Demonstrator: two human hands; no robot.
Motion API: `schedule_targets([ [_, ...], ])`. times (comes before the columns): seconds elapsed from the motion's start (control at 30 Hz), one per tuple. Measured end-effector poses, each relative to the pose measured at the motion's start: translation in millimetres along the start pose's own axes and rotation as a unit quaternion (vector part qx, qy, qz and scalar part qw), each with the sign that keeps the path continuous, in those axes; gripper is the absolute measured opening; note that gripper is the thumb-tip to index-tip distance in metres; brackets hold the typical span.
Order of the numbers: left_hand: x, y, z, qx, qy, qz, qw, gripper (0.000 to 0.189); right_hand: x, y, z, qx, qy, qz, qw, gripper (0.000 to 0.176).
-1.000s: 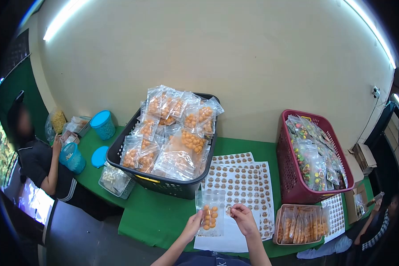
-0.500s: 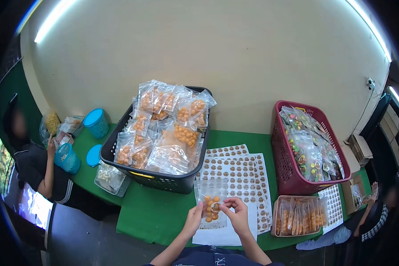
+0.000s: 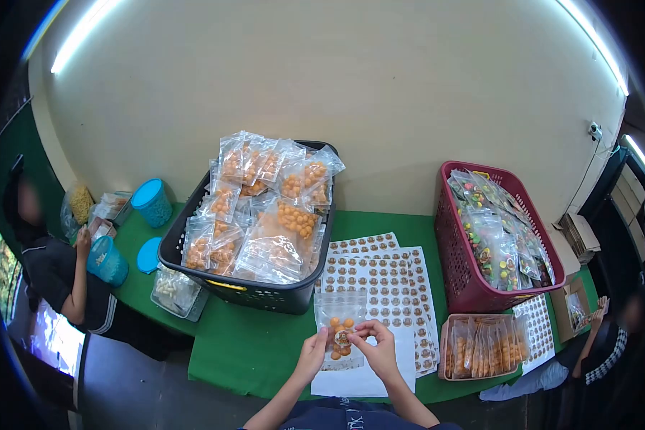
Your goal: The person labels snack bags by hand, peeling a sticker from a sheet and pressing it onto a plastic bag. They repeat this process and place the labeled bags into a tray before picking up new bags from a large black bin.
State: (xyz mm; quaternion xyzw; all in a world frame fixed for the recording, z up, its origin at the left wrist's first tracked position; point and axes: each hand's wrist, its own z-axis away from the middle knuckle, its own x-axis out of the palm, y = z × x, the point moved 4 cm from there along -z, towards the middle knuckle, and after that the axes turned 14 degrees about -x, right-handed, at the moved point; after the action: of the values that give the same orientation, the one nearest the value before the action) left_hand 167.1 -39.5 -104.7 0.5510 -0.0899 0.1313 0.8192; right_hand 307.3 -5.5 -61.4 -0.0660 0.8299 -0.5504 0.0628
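A clear zip bag (image 3: 340,304) of round orange snacks lies over the sticker sheets in front of me. My left hand (image 3: 312,354) grips its left edge, thumb on the front. A round brown-and-white sticker (image 3: 342,338) is against the bag's front, over the snacks. The fingers of my right hand (image 3: 377,348) are pinched at the sticker's right edge. Beneath and behind the bag are overlapping white sheets of round stickers (image 3: 390,287).
A black basket (image 3: 265,297) heaped with similar bags stands behind left. On the right are a maroon basket (image 3: 457,265) of colourful packets and a pink tray (image 3: 448,351) of snack bags. Blue tubs (image 3: 153,204) stand far left. One person (image 3: 57,265) is at left, another (image 3: 609,351) at right.
My right hand has moved slightly left and down with the sticker, which now sits nearer the middle of the bag. The left hand keeps its hold on the bag.
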Motion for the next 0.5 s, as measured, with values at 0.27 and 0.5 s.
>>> schedule_targets([
  [0.27,15.4,17.5,11.1,0.026,-0.072,-0.006,0.997,0.035,1.4,-1.6,1.0,0.000,0.002,0.014,1.000,0.019],
  [0.5,9.3,7.4,6.8,0.010,-0.054,-0.012,0.998,0.035,1.2,1.8,2.1,-0.036,-0.005,0.149,0.988,0.029],
])
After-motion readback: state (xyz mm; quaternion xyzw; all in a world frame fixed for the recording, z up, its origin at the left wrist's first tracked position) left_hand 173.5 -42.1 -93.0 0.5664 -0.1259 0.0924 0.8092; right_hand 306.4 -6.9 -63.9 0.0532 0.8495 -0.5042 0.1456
